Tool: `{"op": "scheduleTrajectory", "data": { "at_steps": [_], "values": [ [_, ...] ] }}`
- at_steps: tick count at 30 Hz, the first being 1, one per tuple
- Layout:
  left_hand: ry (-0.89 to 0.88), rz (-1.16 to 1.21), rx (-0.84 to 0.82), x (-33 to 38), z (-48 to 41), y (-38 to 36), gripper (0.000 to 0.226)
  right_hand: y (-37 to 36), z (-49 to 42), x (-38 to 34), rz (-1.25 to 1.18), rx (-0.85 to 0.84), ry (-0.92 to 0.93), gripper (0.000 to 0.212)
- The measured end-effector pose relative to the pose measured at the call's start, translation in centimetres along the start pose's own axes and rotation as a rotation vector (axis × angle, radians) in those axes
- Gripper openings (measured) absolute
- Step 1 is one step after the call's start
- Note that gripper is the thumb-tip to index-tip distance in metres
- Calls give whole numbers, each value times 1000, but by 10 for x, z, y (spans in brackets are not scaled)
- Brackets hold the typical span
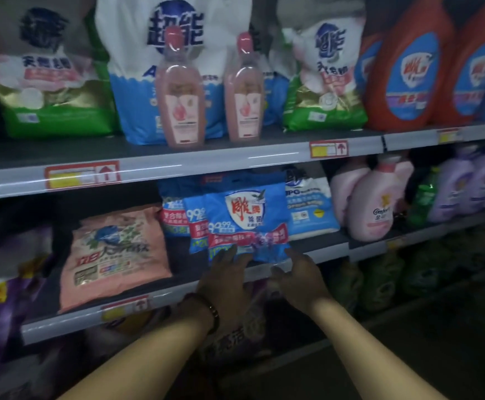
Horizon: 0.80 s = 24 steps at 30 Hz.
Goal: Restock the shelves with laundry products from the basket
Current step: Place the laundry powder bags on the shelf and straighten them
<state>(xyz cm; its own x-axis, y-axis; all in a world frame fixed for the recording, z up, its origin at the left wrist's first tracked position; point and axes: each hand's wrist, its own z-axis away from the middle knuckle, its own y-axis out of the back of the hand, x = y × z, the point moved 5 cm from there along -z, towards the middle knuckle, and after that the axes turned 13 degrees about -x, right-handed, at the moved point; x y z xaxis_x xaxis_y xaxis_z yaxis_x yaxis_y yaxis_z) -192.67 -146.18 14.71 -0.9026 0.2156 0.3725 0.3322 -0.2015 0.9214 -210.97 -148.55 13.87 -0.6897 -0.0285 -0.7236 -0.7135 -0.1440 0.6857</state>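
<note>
As hands [224,281] [299,280] touch it, blue bag [245,217] upright

A blue bag [247,223] with a red-and-white logo and a red band across its lower part stands upright at the front of the middle shelf [183,264]. It overlaps two like bags [196,226] staggered behind its left side.

Front bag [247,223] is showing blue, with a red band and a white panel. Flat bag [114,255] is showing salmon pink. Slim bottles [182,93] are showing translucent pink. Jugs [408,67] are showing orange with blue labels. Shelf tags [82,176] are showing red and yellow.
</note>
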Motion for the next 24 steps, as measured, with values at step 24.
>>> {"op": "scheduleTrajectory", "data": {
  "at_steps": [24],
  "values": [
    [180, -83, -232, -65, -80, -5, 77, -36, -96, -11, 165, -284, 105, 42]
  ]
}}
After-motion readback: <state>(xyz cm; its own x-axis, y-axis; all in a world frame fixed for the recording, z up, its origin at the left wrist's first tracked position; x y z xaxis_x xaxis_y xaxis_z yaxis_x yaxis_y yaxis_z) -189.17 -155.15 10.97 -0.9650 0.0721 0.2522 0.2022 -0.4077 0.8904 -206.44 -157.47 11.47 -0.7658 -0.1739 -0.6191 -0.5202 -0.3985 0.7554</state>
